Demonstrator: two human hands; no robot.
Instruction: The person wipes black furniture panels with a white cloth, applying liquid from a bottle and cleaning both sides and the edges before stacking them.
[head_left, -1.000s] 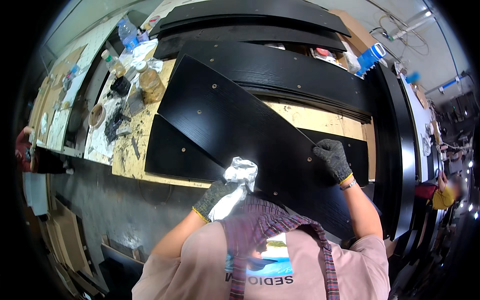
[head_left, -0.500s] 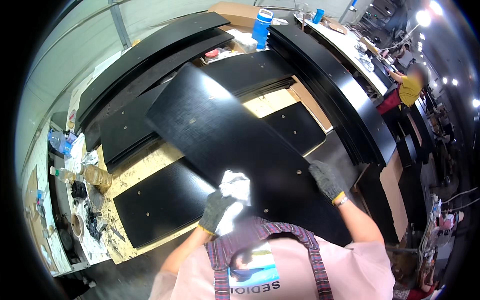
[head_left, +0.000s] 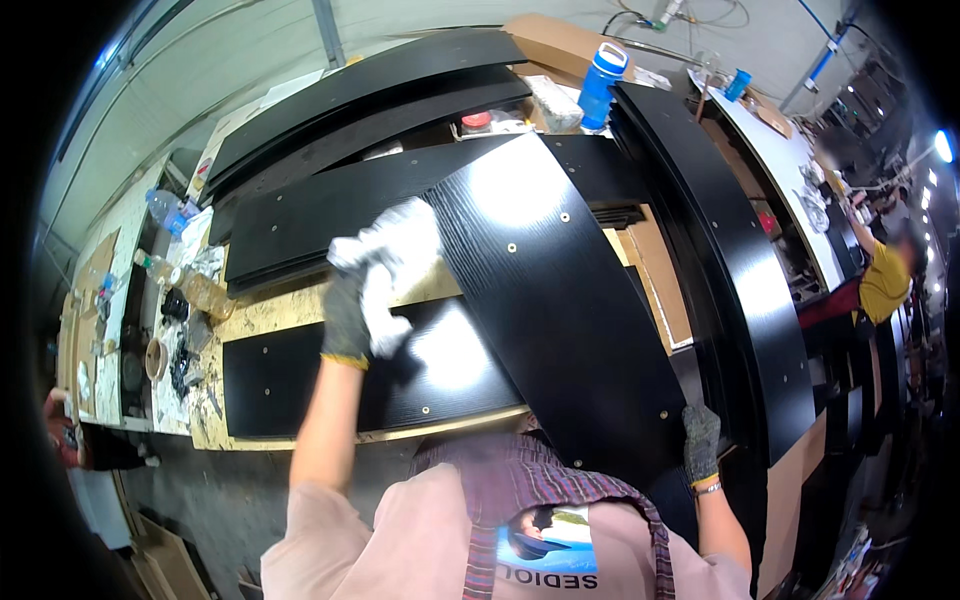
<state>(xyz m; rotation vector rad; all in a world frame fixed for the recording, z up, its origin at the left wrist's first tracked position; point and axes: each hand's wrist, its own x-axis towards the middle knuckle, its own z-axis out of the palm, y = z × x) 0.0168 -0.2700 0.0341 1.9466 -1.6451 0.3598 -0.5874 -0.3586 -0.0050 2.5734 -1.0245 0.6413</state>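
A long black panel (head_left: 560, 320) with wood-grain sheen and small brass-coloured inserts lies slanted across the middle, its lower end close to my body. My right hand (head_left: 702, 442), in a dark grey knit glove, is closed on the panel's right edge near that lower end. My left hand (head_left: 346, 318), gloved the same way, is closed around a crumpled white cloth (head_left: 405, 240). The cloth is beside the panel's upper left edge; whether it touches is unclear. Below my left hand, another black panel (head_left: 290, 385) lies flat on the stained yellowish worktable (head_left: 265, 318).
Stacked black panels (head_left: 350, 90) are at the back left, and more (head_left: 730, 240) stand along the right. A blue water bottle (head_left: 602, 88) stands at the back. Bottles (head_left: 205, 295) clutter the left side. A person in a yellow top (head_left: 885, 280) works at the far right.
My left hand has moved up and left with the cloth, off the panel's near part. The panel has turned more lengthwise, and my right hand has shifted lower along its edge. The view has turned.
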